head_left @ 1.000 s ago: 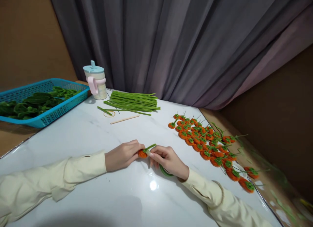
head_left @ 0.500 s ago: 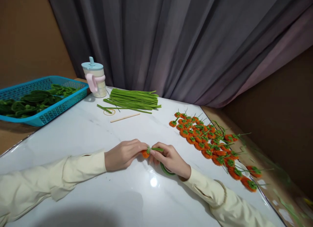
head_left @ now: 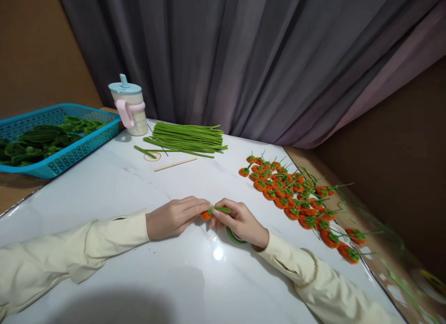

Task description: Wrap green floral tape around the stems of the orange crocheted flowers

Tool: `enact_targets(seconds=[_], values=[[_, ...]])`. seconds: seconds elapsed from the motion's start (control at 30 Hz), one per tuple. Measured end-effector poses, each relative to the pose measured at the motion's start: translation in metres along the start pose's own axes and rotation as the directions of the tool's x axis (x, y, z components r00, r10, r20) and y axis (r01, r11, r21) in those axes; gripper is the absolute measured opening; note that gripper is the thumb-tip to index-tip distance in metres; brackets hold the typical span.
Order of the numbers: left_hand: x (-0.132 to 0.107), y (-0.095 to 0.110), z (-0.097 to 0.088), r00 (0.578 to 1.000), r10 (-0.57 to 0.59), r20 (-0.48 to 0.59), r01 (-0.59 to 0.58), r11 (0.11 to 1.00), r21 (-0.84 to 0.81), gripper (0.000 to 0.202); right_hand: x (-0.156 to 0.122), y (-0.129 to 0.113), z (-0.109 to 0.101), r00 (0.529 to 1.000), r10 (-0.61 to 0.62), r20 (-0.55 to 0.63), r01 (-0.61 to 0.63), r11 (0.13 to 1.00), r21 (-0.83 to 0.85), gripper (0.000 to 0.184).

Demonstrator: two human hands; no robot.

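Both my hands rest on the white table point(head_left: 139, 189) near its middle, fingertips meeting. My left hand point(head_left: 173, 218) pinches a small orange pipe-cleaner fruit point(head_left: 205, 215) with a green top. My right hand point(head_left: 239, 221) is closed on the fruit's green stem point(head_left: 221, 209), which lies across its fingers. A green ring of tape point(head_left: 234, 237) sits under that hand's palm. A heap of several finished orange fruits point(head_left: 294, 198) lies just right of my right hand.
A bundle of green stems point(head_left: 188, 139) lies at the back, with a wooden stick point(head_left: 175, 164) and a rubber band point(head_left: 152, 156) before it. A lidded cup with a pink handle point(head_left: 128, 105) stands left of them. A blue basket of green leaves point(head_left: 49, 140) occupies the far left. Grey curtain behind.
The green stem has turned from pointing up and right to lying flat across my right fingers. Both hands stay together at the same spot; the camera view shifted slightly.
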State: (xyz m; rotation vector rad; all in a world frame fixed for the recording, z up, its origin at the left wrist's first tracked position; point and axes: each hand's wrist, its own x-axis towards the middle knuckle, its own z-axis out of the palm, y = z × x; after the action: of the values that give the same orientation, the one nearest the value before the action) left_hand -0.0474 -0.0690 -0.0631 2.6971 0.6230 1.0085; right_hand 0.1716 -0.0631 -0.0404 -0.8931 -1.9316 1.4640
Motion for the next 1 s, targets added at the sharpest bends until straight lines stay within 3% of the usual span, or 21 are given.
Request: enact_targets(seconds=[0.3,0.53,0.7,1.0], values=[[0.0001,0.0006,-0.002,0.997,-0.026,0.07,0.029,0.998,-0.05,0.04,-0.0005,-0.0001,-0.0004,1.0,-0.019,0.014,0.02,0.999,-0.036,0.031],[-0.0002,0.0002,-0.0021,0.998,-0.04,0.05,0.046,0.991,-0.123,0.037,-0.0016,0.0041,-0.0004,1.0,-0.026,-0.003,0.026,0.999,-0.034,0.029],[0.0016,0.0014,-0.003,1.0,0.0,0.027,0.004,0.989,-0.15,0.037,-0.0039,0.0033,-0.001,0.995,-0.095,0.027,0.098,0.99,-0.099,0.022],[-0.0009,0.0022,-0.0043,0.996,0.025,0.085,-0.024,0.999,-0.022,0.042,-0.0049,0.0032,0.0006,0.995,-0.101,0.019,0.103,0.98,-0.171,0.02]])
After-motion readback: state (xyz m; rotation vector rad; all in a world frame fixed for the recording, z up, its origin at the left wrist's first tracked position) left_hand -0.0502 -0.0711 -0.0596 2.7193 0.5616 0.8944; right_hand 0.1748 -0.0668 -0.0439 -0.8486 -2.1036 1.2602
